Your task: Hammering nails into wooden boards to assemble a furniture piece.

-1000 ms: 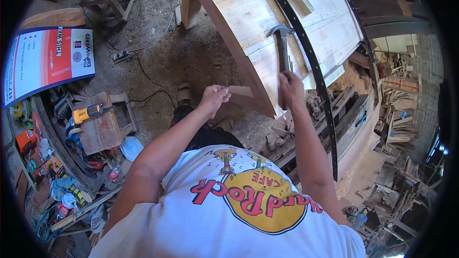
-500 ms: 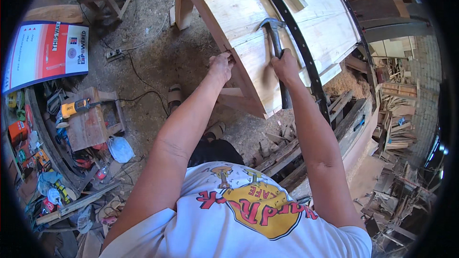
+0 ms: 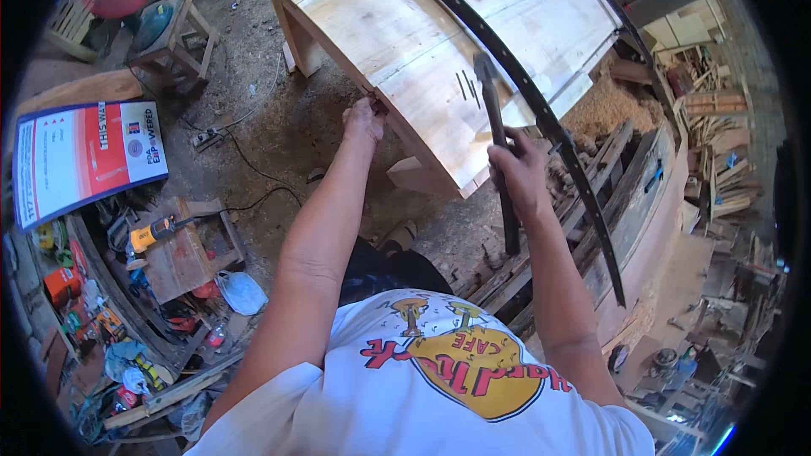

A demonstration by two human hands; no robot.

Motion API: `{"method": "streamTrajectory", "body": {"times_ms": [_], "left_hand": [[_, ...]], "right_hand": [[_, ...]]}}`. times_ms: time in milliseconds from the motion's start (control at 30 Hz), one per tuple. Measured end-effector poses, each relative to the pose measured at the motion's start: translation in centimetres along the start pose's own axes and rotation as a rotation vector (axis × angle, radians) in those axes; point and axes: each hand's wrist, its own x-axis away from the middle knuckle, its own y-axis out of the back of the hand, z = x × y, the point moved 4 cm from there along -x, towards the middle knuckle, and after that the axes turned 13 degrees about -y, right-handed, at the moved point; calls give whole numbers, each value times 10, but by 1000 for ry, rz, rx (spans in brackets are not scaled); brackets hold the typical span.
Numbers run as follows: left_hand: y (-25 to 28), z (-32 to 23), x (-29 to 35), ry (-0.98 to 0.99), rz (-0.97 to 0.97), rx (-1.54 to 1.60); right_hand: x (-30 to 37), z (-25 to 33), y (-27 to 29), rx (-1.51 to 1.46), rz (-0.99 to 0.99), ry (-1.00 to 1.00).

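Note:
My right hand is wrapped round the dark handle of a claw hammer, whose head is over a pale wooden panel. My left hand is closed at the panel's left side edge, its fingertips partly hidden; what they pinch is too small to make out. Several thin dark nail-like pieces show on the panel, just left of the hammer head. A long black strip with holes curves across the panel and runs past my right hand.
A corded yellow power tool lies on a small wooden stool at left. Near it stand a printed board and a heap of clutter. Old timbers and sawdust are at right. An extension socket sits on the floor.
My right hand has drawn the hammer back toward me, uncovering the thin dark pieces. The left hand stays at the panel edge. The whole view has shifted a little.

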Motion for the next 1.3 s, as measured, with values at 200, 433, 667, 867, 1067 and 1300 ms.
{"method": "streamTrajectory", "body": {"times_ms": [200,433,667,867,1067,1300], "left_hand": [[4,8,-10,-38,-65,-42],[20,24,0,15,-5,-65],[38,61,61,121,53,-137],[67,92,94,258,101,-422],[64,103,121,340,136,-450],[65,95,119,442,184,-330]], "right_hand": [[62,-76,55,39,-39,-36],[96,-145,77,-12,-51,-132],[109,-157,86,-135,-119,-151],[115,-160,100,-261,-138,-135],[121,-189,115,-344,-161,-109],[129,-209,116,-382,-178,-145]]}}
